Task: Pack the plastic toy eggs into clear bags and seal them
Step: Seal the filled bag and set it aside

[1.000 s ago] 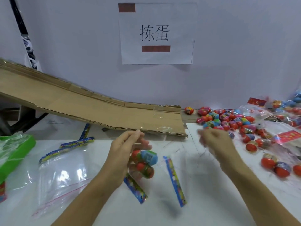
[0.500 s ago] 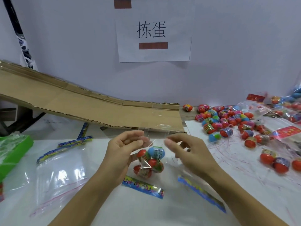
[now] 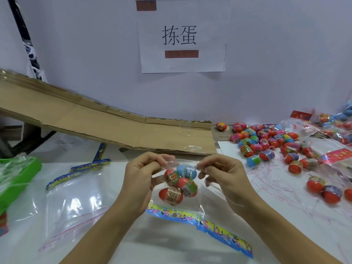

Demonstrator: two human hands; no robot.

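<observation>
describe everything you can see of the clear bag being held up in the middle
The clear bag is thin, glossy, see-through plastic, held above the white table. The left hand and the right hand each pinch its top edge, stretched between their fingers. Four toy eggs sit bunched inside: three red with printed bands, one blue. A colourful printed strip runs along its lower edge. Whether the top is sealed cannot be told.

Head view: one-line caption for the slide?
Both hands, left and right, pinch the top edge of a clear bag holding four toy eggs.
</observation>
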